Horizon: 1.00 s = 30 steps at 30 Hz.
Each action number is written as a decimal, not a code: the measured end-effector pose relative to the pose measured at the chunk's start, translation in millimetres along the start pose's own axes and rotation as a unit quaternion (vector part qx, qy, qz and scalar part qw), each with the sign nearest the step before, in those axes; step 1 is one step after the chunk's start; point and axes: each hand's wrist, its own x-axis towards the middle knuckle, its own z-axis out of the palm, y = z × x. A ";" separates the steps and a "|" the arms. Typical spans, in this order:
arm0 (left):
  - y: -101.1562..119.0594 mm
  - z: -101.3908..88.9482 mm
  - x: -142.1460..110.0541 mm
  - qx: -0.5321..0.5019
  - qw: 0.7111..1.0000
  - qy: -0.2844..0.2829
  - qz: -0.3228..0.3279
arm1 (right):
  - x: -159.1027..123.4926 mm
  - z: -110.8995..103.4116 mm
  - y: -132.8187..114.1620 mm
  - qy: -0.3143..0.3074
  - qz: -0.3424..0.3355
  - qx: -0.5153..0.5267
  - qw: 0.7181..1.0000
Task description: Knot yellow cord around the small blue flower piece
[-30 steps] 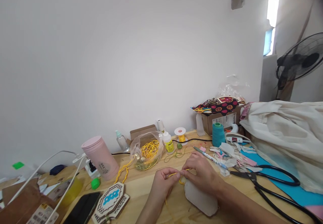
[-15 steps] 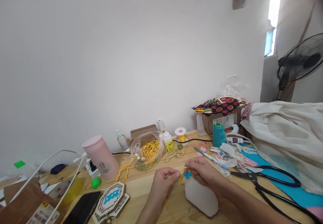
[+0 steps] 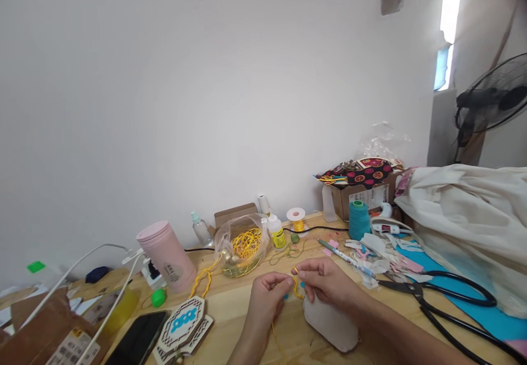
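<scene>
My left hand (image 3: 269, 297) pinches a yellow cord (image 3: 297, 291) between thumb and fingertips, and a loose tail of it hangs down toward the table. Close by on the right, my right hand (image 3: 323, 280) holds another part of the same cord in its fingertips. Under my right hand lies a pale, rounded flat piece (image 3: 332, 325), with the cord at its upper left end. Small bits of blue show between and beside my fingers, partly covered. To the left lie octagonal wooden pieces with a blue flower pattern (image 3: 183, 322).
Large black-handled scissors (image 3: 418, 288) lie at right beside paper scraps (image 3: 381, 252) and a pen (image 3: 343, 255). A teal thread cone (image 3: 359, 220), glue bottle (image 3: 276, 232), yellow cord spool (image 3: 296, 221) and bag of yellow cord (image 3: 246, 244) stand behind. A pink tumbler (image 3: 167, 256) and phone (image 3: 138, 338) are left.
My right fingertips have shifted slightly left and up with the cord, nearer my left hand. The blue flower shape seen before is now mostly covered by my fingers.
</scene>
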 end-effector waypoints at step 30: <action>5.1 -0.4 -3.0 -0.010 0.999 -0.045 -0.012 | -3.7 -6.1 1.1 0.134 -0.270 -0.384 0.873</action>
